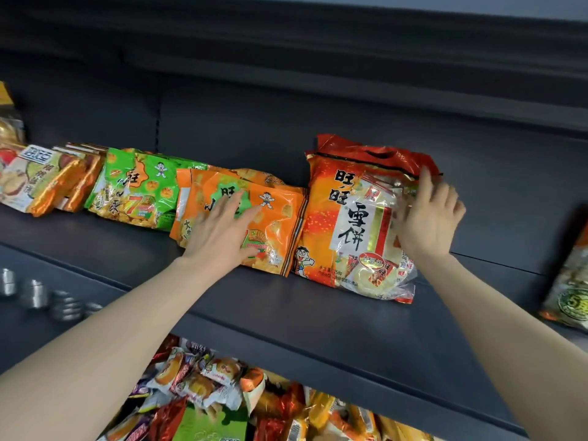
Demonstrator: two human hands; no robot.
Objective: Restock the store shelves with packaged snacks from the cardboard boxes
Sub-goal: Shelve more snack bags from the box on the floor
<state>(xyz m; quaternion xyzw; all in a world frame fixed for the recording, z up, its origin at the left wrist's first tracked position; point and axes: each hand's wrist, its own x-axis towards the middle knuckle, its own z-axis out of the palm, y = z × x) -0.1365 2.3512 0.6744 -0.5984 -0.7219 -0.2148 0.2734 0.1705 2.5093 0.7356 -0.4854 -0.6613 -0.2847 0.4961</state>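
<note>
- I judge the big red-and-orange rice cracker bag light for its bulk: a thin, glossy, air-puffed film pack, soft at the skin and likely slippery, with brittle crackers inside that would crush under a hard squeeze.
- It stands leaning back near the rear of the shelf, toward the right half, its bottom seam well short of the front edge.
- My right hand lies against the bag's upper right side, fingers spread and straight, touching the film and not curled round it.
- My left hand rests flat, fingers spread, on the orange snack bag just beside the big bag on its left; the two packs touch edge to edge.
- Best hold, as I judge it: both side seams or the crimped red top flap, where the film is doubled and nothing fragile sits behind it.
- Further left along the back of the shelf lean a green snack bag, then gold-wrapped packs and a pale pack at the left end.
- A green-and-white bag sits at the far right edge of the shelf, well apart.
- Below the shelf's front edge, an open bin of mixed wrapped snacks is heaped loosely; its walls are hidden, and no cardboard box is in sight.
</note>
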